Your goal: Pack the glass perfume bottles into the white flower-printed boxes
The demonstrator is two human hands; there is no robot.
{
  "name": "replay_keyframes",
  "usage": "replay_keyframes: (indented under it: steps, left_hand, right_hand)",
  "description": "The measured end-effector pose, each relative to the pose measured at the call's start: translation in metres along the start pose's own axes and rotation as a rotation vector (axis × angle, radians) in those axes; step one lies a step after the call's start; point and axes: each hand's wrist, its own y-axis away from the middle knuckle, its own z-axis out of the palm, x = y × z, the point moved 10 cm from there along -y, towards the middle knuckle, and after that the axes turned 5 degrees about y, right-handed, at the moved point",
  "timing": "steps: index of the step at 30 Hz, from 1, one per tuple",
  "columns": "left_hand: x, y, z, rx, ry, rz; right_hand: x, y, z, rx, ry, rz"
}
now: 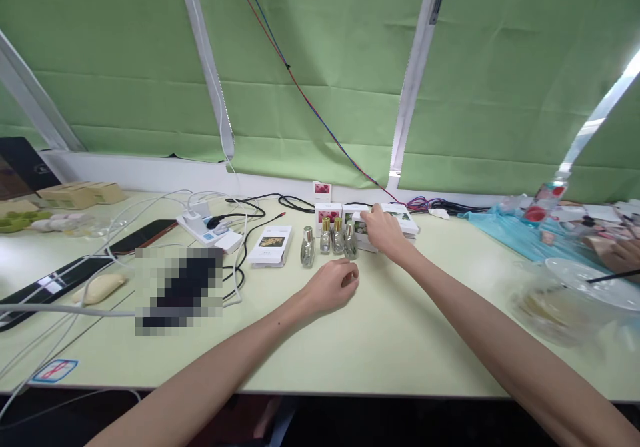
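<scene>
My right hand (383, 229) reaches forward and closes its fingers on a small white box (361, 226) with a flower picture, one of several white boxes (400, 219) lying at the back of the pale green table (380, 340). Just left of it stand several small glass perfume bottles (330, 239), some with gold caps. My left hand (334, 286) rests on the table in front of the bottles, fingers curled in, with nothing visible in it. Another flat white box (271, 245) lies left of the bottles.
A white power strip (209, 230) with cables sits at the back left, beside dark phones (143, 235) and a blurred dark patch. At the right are a clear plastic bowl (565, 297), a blue bag (505, 230), a bottle and another person's hand (623, 255).
</scene>
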Motion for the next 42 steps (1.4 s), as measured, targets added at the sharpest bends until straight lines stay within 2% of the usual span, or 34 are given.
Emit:
replay_keyframes:
  steps: [13, 28, 34, 38, 42]
  left_hand:
    - [0.0, 0.001, -0.001, 0.008, 0.001, 0.005]
    - [-0.001, 0.001, 0.001, -0.005, -0.029, 0.009]
    - [-0.001, 0.001, 0.003, -0.013, -0.033, 0.005]
    - [0.0, 0.001, 0.003, -0.011, -0.036, 0.018]
    - [0.002, 0.001, 0.003, -0.02, -0.047, 0.026]
  right_hand:
    - [-0.009, -0.001, 0.002, 0.06, 0.03, -0.004]
    - [-0.018, -0.002, 0.011, 0.065, 0.008, -0.032]
    - [-0.018, 0.005, 0.013, 0.086, -0.079, -0.007]
    - [-0.017, 0.009, 0.022, 0.11, -0.161, 0.01]
    - [-0.017, 0.014, 0.036, 0.205, -0.311, 0.01]
